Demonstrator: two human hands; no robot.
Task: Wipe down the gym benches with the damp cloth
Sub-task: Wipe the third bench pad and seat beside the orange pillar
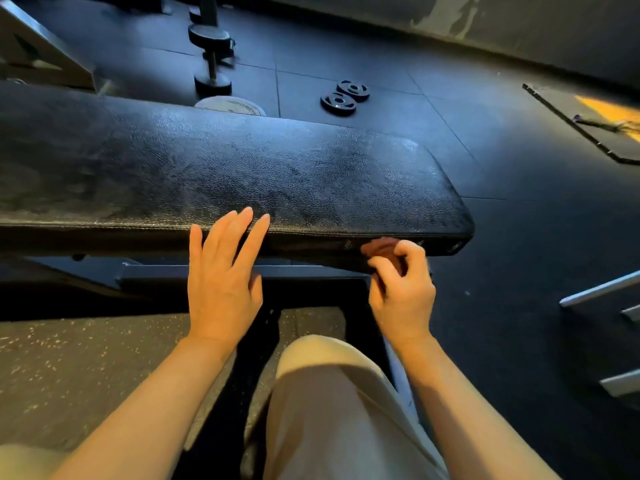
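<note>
Head view, looking down over a black padded gym bench (242,161) that is running across the frame, its rounded end lying to the right. The left hand (221,282) is reaching toward the bench's near edge with its fingers (242,230) straight and slightly spread, the tips lying over the seam at the top of the pad; whether they are touching it cannot be told. The right hand (401,285) is hovering at the pad's side wall near the rounded end, its fingers curled and the thumb drawn toward the forefinger. Whether it is pinching anything cannot be told: a blurred reddish patch is showing just beyond the knuckles, and it may be fingertips or a scrap of cloth. No damp cloth is plainly showing anywhere. The pad's top is showing dull, streaked patches under the light. Beyond the bench, a dumbbell (212,57) and two weight plates (344,97) are lying on the dark rubber floor (519,237). The step in hand is probably working along the near edge of this bench. The next move is calling for a cloth pressed flat and drawn along the side wall toward the rounded end.
</note>
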